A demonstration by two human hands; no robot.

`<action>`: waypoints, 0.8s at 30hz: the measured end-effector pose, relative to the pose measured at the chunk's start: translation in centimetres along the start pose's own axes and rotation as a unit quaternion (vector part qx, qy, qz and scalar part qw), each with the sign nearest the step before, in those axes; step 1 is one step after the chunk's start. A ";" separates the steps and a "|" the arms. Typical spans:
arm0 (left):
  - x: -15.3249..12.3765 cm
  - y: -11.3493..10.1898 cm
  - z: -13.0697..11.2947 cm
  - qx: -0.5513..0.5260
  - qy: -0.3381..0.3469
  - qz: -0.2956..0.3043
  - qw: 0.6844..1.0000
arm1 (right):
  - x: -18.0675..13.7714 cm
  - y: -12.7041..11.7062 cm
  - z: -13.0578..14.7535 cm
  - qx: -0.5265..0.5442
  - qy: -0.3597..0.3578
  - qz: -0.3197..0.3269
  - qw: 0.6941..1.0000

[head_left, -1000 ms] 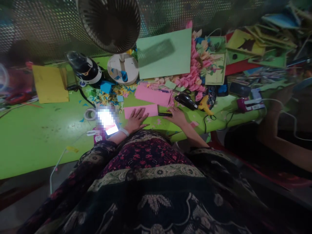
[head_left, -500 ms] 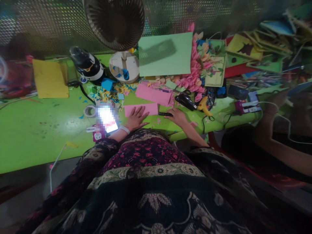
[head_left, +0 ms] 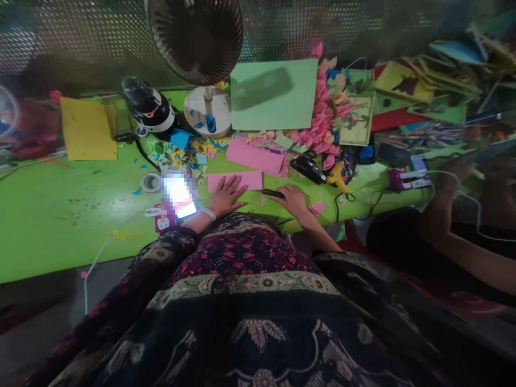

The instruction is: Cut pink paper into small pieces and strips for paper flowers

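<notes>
My left hand (head_left: 226,197) lies flat, fingers spread, on the near edge of a pink paper strip (head_left: 235,180) on the green table (head_left: 60,215). My right hand (head_left: 293,198) rests on the table just right of it, fingertips at a small dark pen-like tool (head_left: 273,193). Whether the fingers grip that tool is not clear. A larger pink sheet (head_left: 255,157) lies just beyond the strip. A lit phone (head_left: 178,194) sits left of my left wrist.
A desk fan (head_left: 201,48) stands at the back, with a light green sheet (head_left: 274,94) and pink paper petals (head_left: 322,123) beside it. A tape roll (head_left: 151,181), yellow sheet (head_left: 88,129), glue gun (head_left: 337,174) and paper scraps lie around. Another person's arm (head_left: 463,247) reaches in at right.
Both hands stay nearly still. My right hand has drawn slightly toward me along the dark tool; the view has shifted a little.
</notes>
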State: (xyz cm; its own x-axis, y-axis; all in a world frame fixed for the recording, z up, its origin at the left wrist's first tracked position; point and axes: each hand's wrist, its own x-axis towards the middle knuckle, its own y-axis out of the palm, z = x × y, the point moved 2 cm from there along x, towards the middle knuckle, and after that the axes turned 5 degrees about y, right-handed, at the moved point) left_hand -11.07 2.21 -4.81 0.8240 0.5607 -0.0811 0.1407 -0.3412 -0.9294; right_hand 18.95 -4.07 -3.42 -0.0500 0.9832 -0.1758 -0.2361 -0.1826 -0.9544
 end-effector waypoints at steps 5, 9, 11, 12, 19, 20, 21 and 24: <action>0.0 0.1 0.1 -0.011 -0.004 -0.005 1.000 | 0.2 0.2 1.0 0.007 0.000 -0.017 1.000; 0.1 0.0 0.0 -0.003 -0.004 -0.001 1.000 | -0.2 0.3 1.7 0.011 0.003 -0.018 1.000; 0.1 -0.1 0.0 -0.002 -0.003 0.001 1.000 | -0.4 0.3 2.0 0.012 0.011 -0.019 1.000; 0.1 -0.1 0.0 -0.003 -0.003 0.002 1.000 | -0.5 0.3 2.1 0.012 0.014 -0.022 1.000; 0.1 -0.2 -0.1 -0.007 -0.007 0.002 1.000 | -0.3 0.3 3.2 0.003 0.016 -0.024 1.000; 0.1 -0.3 0.0 -0.006 -0.007 0.003 1.000 | -0.4 0.4 3.3 0.001 0.016 -0.018 1.000; 0.0 -0.3 0.0 -0.003 -0.007 0.005 1.000 | -0.5 0.4 3.4 0.000 0.016 -0.014 1.000; 0.0 -0.4 -0.2 0.002 -0.007 0.009 1.000 | -0.8 0.4 3.4 0.002 0.016 -0.015 1.000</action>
State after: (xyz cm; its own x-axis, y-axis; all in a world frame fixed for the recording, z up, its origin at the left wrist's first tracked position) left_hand -11.01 2.19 -4.32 0.8182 0.5658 -0.1024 0.1244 -0.3482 -0.9291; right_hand 15.60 -4.91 -2.87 -0.0118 0.9878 -0.1553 -0.2417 -0.1536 -0.9581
